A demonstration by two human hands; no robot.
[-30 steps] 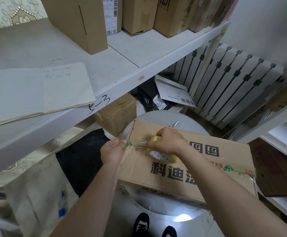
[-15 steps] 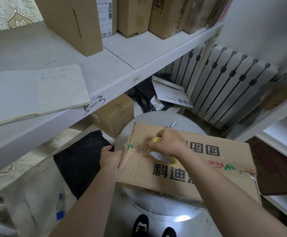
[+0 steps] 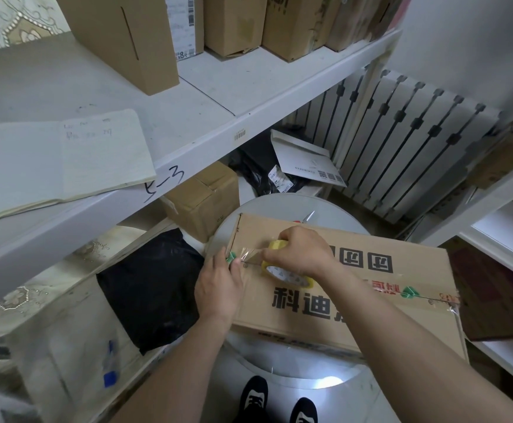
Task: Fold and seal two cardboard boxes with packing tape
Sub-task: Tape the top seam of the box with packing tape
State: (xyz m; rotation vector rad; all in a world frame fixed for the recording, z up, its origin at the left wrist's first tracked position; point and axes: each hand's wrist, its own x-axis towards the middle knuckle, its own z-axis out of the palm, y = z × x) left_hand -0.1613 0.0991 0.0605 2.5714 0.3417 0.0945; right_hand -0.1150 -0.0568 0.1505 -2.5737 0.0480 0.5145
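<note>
Brown printed cardboard box (image 3: 356, 303) lies on round white table (image 3: 279, 206), seam running left-right. R hand (image 3: 298, 251) grips yellow-cored roll of clear packing tape (image 3: 282, 274) w/ curled fingers. L hand (image 3: 218, 282), fingers fairly straight, presses tape strip (image 3: 249, 254) at box's left end, just left of roll. L hand is nearer that edge, so prob. pins it.

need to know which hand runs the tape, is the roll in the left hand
No, the right hand grips the yellow tape roll, while the left hand presses down at the edge of the cardboard box.
</note>
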